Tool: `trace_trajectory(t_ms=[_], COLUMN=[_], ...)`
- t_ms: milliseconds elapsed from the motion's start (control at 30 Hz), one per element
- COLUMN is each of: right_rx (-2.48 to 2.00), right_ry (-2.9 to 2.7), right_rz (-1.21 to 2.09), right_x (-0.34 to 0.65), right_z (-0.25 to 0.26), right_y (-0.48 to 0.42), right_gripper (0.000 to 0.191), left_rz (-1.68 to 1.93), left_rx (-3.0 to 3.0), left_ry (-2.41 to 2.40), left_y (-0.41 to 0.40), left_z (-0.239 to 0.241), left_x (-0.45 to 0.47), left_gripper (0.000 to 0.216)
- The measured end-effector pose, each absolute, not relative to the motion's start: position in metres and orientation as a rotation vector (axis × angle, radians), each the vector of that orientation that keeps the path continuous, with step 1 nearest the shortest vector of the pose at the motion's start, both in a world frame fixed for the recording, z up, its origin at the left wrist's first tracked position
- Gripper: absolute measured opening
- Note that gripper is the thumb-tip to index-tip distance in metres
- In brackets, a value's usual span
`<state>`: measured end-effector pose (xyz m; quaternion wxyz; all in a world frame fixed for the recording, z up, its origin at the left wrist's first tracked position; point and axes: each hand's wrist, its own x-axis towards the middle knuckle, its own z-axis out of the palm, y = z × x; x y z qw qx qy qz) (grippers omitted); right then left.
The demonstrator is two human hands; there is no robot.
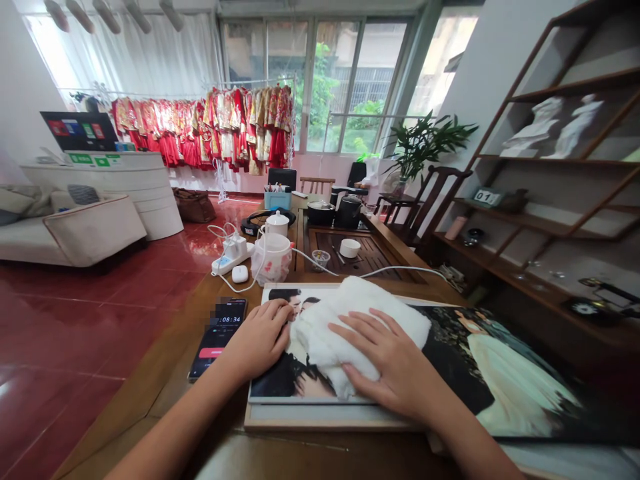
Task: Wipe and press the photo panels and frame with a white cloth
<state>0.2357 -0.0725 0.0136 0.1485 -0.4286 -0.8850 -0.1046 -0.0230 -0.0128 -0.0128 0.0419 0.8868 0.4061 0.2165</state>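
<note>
Right hand (387, 360): fingers spread, palm down on white cloth (345, 307), pressing rather than gripping. Cloth sits bunched on the photo panel (280, 381), centre of frame, lower half. Left hand (263, 333): fingers loosely bent, clutching nothing visible, resting on panel's left part, probably to steady it. Panel lies flat on the tabletop (280, 457), likely for firm support. Phone (215, 347) left of panel, screen up, presumably so its timer stays readable.
</note>
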Motion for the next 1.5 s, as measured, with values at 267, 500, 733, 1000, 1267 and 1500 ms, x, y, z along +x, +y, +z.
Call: trace_trajectory(t_ms=[267,500,733,1000,1267,1500], right_rx=[-1.17,-1.39,-1.216,-1.199,-1.357,-1.157], right_ry=[-2.618,-2.422,-2.547,-2.554,-2.463,-2.572], right_rz=[-0.21,-0.37,-0.311,-0.259,-0.381,-0.305], right_x=[0.233,0.246,0.236,0.233,0.244,0.232], right_z=[0.016,0.013,0.012,0.014,0.01,0.011], right_y=[-0.077,-0.066,-0.074,-0.076,-0.067,-0.076], right_gripper=[0.057,0.05,0.057,0.056,0.052,0.057], left_rz=[0.637,0.659,0.67,0.628,0.631,0.623], left_rx=[2.714,2.724,2.723,2.731,2.73,2.738], left_ry=[1.247,1.237,1.241,1.256,1.243,1.248], left_y=[-0.011,-0.012,-0.012,-0.011,-0.013,-0.012], left_z=[-0.014,-0.013,-0.014,-0.014,-0.012,-0.014], left_x=[-0.023,-0.023,-0.023,-0.023,-0.022,-0.023], left_gripper=[0.032,0.03,0.031,0.032,0.029,0.03])
